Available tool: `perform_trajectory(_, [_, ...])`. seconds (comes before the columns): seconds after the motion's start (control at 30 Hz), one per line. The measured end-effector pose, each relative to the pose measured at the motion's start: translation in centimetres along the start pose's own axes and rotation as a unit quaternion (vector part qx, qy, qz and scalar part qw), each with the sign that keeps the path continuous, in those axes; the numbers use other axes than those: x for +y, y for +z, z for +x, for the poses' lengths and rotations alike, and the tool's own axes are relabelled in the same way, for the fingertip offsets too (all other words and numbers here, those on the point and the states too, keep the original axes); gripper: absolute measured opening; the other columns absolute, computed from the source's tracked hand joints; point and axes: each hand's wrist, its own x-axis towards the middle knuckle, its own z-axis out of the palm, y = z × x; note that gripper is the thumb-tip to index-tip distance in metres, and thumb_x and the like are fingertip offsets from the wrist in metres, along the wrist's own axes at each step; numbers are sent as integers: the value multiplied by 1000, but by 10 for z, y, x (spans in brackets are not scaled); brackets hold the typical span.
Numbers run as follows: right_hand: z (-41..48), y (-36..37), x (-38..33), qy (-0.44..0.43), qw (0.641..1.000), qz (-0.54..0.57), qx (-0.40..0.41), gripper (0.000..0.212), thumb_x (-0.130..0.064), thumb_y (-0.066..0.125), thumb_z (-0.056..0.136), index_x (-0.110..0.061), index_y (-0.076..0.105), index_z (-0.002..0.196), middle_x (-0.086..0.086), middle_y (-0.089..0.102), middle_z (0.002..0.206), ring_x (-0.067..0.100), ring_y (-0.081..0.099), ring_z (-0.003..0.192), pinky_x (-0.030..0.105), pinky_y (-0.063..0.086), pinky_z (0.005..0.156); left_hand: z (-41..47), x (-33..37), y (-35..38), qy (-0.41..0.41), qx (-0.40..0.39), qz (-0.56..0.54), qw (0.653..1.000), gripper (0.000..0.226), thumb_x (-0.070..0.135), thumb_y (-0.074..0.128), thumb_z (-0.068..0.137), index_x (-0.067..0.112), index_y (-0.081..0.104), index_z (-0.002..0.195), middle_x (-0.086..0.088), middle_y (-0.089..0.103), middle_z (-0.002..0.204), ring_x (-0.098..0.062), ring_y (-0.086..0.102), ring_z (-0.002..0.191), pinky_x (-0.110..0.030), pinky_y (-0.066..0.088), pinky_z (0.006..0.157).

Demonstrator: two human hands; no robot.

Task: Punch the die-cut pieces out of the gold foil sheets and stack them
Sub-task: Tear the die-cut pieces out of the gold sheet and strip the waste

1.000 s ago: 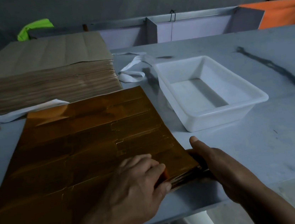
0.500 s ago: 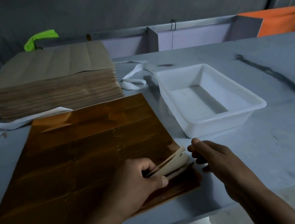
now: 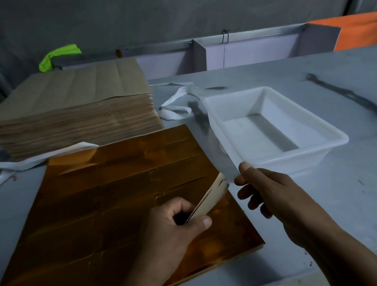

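A pile of gold foil sheets (image 3: 123, 198) with die-cut lines lies on the grey table in front of me. My left hand (image 3: 169, 230) pinches several thin pale pieces (image 3: 213, 196) lifted from the pile's near right corner, their plain undersides showing. My right hand (image 3: 262, 188) hovers just right of those pieces with fingers loosely spread, the thumb tip near their upper end; I cannot tell if it touches them.
A white plastic tray (image 3: 307, 154) stands right of the foil pile. A tall stack of brown paper sheets (image 3: 73, 119) sits behind the pile. White strips (image 3: 176, 106) lie between them. The table's near edge runs just below the foil.
My left hand lifted the pieces up from the pile's corner and raised them higher. My right hand came off the corner and opened beside them.
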Motion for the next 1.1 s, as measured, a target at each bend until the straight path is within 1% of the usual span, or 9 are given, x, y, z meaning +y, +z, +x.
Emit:
perform_trajectory(0.1, [0, 6, -4, 10, 1000, 3, -22, 65, -76, 38, 67, -28, 67, 100, 1, 70, 97, 18, 63, 81, 29, 43, 62, 2, 1, -1, -18, 0, -41, 999, 24, 36, 81, 69, 20, 69, 83, 7, 71, 82, -2, 68, 83, -17, 53, 61])
perform_trajectory(0.2, [0, 8, -2, 18, 999, 6, -36, 60, -73, 38, 75, -29, 65, 104, 3, 69, 98, 19, 62, 81, 29, 43, 61, 5, 1, -6, -43, -11, -104, 994, 43, 51, 72, 60, 19, 69, 88, 11, 72, 83, -2, 68, 85, -15, 52, 61])
perform_trajectory(0.43, [0, 11, 3, 34, 998, 4, -61, 64, -72, 38, 71, -31, 64, 112, 4, 66, 107, 14, 55, 78, 24, 42, 61, 6, -9, -7, -37, -18, -77, 996, 44, 73, 51, 69, 32, 65, 79, -6, 62, 82, -10, 57, 71, -20, 44, 62])
perform_trajectory(0.5, [0, 11, 3, 35, 997, 5, -69, 62, -74, 37, 70, -33, 67, 107, 1, 65, 101, 11, 52, 74, 24, 41, 62, 5, -7, -7, -26, -9, -97, 995, 21, 69, 48, 76, 56, 65, 72, 22, 66, 70, 10, 58, 64, -6, 44, 58])
perform_trajectory(0.6, [1, 12, 6, 50, 996, -25, -72, 63, -77, 35, 69, -29, 69, 92, -4, 63, 84, 11, 53, 70, 25, 43, 63, 5, -5, -10, -7, -9, -120, 993, 24, 58, 49, 88, 76, 56, 74, 50, 57, 79, 31, 52, 77, 5, 39, 57])
perform_trajectory(0.73, [3, 6, 11, 51, 990, -103, -81, 70, -82, 31, 67, -18, 60, 72, -6, 57, 61, 12, 53, 61, 26, 44, 61, 8, -3, -15, -5, 9, -128, 992, 14, 53, 52, 87, 48, 64, 83, 39, 64, 77, 21, 60, 74, 1, 43, 57])
perform_trajectory(0.83, [0, 3, 14, 38, 989, -126, -74, 81, -86, 29, 64, -17, 65, 85, -1, 67, 80, 13, 60, 70, 25, 46, 60, 8, 1, -16, -7, 23, -117, 993, 23, 58, 48, 78, 41, 63, 81, 29, 67, 73, 10, 65, 71, -5, 48, 55])
perform_trajectory(0.97, [-11, 10, 7, 34, 996, -24, -82, 90, -98, 50, 42, -36, 59, 106, -3, 69, 102, 19, 69, 89, 30, 54, 66, 3, 7, -8, -45, -31, -95, 994, 42, 58, 50, 76, 21, 69, 84, -6, 68, 76, -13, 67, 69, -19, 51, 59])
perform_trajectory(1.1, [-27, 32, 11, 78, 971, 132, -185, 72, -72, 79, 59, -30, 66, 116, 0, 75, 107, 21, 73, 96, 43, 60, 84, -5, 7, 1, 11, -92, -50, 994, 29, 56, 64, 84, 29, 72, 89, 8, 72, 85, -3, 68, 82, -24, 54, 74])
